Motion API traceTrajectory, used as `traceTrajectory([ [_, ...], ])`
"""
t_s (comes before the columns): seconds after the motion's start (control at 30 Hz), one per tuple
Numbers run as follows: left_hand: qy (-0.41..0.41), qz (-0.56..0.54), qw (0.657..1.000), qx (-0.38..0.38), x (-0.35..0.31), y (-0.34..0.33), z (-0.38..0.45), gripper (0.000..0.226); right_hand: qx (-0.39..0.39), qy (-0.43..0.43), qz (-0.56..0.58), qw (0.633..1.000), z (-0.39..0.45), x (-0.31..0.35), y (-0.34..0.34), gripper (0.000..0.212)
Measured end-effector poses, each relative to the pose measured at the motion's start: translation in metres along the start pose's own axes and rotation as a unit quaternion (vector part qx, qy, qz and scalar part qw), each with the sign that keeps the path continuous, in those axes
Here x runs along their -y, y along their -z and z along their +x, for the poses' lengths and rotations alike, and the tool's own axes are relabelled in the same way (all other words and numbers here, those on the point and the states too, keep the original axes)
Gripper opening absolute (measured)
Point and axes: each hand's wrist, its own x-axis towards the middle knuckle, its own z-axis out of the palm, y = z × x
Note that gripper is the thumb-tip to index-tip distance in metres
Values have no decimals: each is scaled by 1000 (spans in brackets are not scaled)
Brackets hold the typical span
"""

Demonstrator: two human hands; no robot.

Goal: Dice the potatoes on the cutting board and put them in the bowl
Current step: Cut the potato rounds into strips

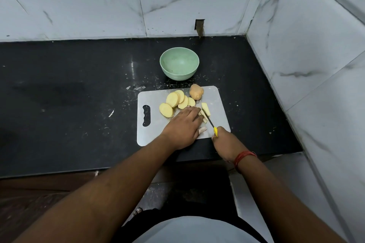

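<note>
Yellow-handled knife (209, 120) gripped in the right hand (225, 142) cuts strips (205, 111) beside the flat left hand's fingers (194, 112). Slices (175, 101) and an unpeeled potato piece (196, 91) wait beyond them on the cutting board (152, 102); the bowl (179, 66), farther on, looks empty. Judged early.

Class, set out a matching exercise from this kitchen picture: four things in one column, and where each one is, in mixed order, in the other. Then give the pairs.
Things:
1. bowl
2. whole potato
3. knife
4. slices

Places:
A. in the right hand
B. on the board, far edge
C. on the counter, behind the board
D. on the board, beyond the left hand

Pairs: 1-C, 2-B, 3-A, 4-D
</note>
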Motion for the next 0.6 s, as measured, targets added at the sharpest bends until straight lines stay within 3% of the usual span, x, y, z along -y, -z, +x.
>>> traceTrajectory([
  [0.4, -42, 40, 997, -50, -1, -7, -13, 51, -3, 0, 32, 999, -7, -3, -2, 13],
  [0.6, -17, 86, 996, -21, -3, -7, -12, 62, -3, 2, 26, 1000, -15, -8, -8, 13],
])
